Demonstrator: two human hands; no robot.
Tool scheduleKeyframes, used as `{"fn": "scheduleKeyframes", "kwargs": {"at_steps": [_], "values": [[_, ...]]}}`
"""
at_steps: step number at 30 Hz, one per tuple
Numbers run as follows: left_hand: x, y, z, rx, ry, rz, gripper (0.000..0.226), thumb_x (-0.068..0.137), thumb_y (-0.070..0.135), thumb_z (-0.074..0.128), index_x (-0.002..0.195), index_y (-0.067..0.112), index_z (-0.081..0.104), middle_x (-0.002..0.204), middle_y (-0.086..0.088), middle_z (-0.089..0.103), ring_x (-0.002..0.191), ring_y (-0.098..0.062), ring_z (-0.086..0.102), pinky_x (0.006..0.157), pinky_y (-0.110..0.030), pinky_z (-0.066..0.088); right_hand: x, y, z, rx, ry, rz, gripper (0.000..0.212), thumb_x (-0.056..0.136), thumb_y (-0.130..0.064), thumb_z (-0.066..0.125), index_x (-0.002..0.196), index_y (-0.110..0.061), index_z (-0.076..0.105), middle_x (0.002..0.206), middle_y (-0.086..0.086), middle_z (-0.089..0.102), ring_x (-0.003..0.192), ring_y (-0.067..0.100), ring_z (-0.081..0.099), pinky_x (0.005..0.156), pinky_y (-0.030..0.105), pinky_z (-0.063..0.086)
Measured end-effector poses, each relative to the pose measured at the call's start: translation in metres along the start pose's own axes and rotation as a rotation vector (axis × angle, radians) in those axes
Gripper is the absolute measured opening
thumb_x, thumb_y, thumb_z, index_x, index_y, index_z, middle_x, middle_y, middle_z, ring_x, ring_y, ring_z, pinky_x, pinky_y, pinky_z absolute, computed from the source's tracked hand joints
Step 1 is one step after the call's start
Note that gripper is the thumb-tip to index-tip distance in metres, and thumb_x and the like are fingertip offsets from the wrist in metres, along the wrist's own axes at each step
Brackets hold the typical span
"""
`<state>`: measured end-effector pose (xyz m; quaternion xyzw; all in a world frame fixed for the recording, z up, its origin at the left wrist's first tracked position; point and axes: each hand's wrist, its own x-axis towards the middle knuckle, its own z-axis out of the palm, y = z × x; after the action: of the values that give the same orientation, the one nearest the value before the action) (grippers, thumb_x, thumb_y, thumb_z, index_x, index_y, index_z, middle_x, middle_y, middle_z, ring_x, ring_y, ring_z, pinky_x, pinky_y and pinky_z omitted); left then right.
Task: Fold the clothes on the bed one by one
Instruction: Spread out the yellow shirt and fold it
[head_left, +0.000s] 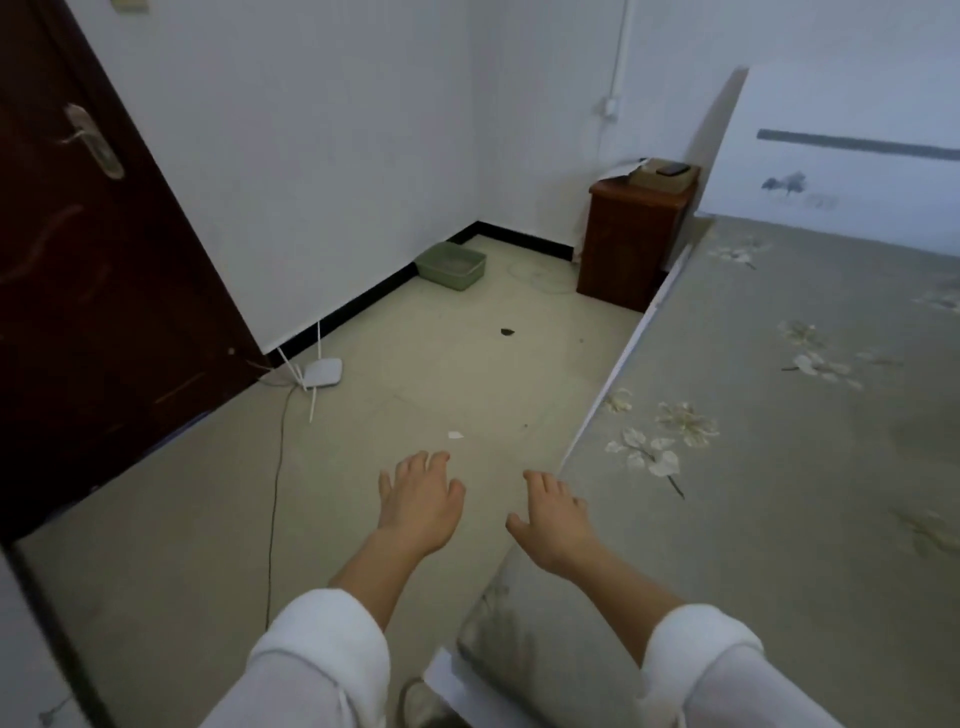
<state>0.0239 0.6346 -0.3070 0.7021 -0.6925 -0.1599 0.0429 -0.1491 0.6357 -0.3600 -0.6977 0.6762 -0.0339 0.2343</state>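
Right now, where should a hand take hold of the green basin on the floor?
At the rim of the green basin, on its near long side, reaching down from above. It stands upright with its open top showing, so the rim gives a lip to hook onto; its far side seems close to the wall, leaving less room there.

Bed (779, 493) with grey floral sheet, no garment distinguishable on it

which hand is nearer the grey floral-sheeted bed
Right. The right hand is at the edge of the grey floral-sheeted bed; the left hand is out over the floor, apart from it.
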Motion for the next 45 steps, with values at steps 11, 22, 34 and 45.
{"fn": "scheduleKeyframes", "kwargs": {"at_steps": [11,22,34,45], "values": [[0.239,-0.086,-0.078,0.109,-0.039,0.136,0.047,0.099,0.035,0.033,0.142,0.019,0.033,0.147,-0.006,0.035,0.137,-0.023,0.027,0.115,-0.044,0.015,0.229,-0.100,-0.032,0.023,0.024,0.113,0.067,0.092,-0.047,0.043,0.146,-0.015,0.023,0.149,0.007,0.033,0.133,0.029,0.034,0.105,0.045,0.030],[0.445,-0.058,-0.115,0.185,-0.049,0.291,0.041,0.098,0.030,0.032,0.135,0.014,0.040,0.135,-0.008,0.046,0.121,-0.026,0.042,0.092,-0.038,0.040,0.377,-0.107,-0.098,0.044,0.168,0.243,0.062,0.093,-0.043,0.043,0.145,-0.014,0.025,0.147,0.006,0.034,0.133,0.028,0.032,0.107,0.045,0.028],[0.655,0.096,-0.126,0.204,-0.132,0.738,0.043,0.097,0.033,0.032,0.136,0.015,0.040,0.135,-0.009,0.045,0.120,-0.026,0.043,0.092,-0.039,0.039,0.479,-0.008,-0.212,0.048,0.316,0.680,0.053,0.092,-0.041,0.046,0.137,-0.015,0.035,0.141,0.008,0.041,0.128,0.027,0.038,0.106,0.047,0.032],[0.797,0.361,-0.076,0.143,-0.255,1.034,0.041,0.098,0.034,0.034,0.135,0.015,0.038,0.136,-0.010,0.042,0.122,-0.029,0.041,0.097,-0.044,0.040,0.557,0.201,-0.317,0.109,0.372,1.031,0.057,0.092,-0.045,0.044,0.141,-0.018,0.032,0.144,0.007,0.039,0.131,0.028,0.037,0.105,0.045,0.029]]}}
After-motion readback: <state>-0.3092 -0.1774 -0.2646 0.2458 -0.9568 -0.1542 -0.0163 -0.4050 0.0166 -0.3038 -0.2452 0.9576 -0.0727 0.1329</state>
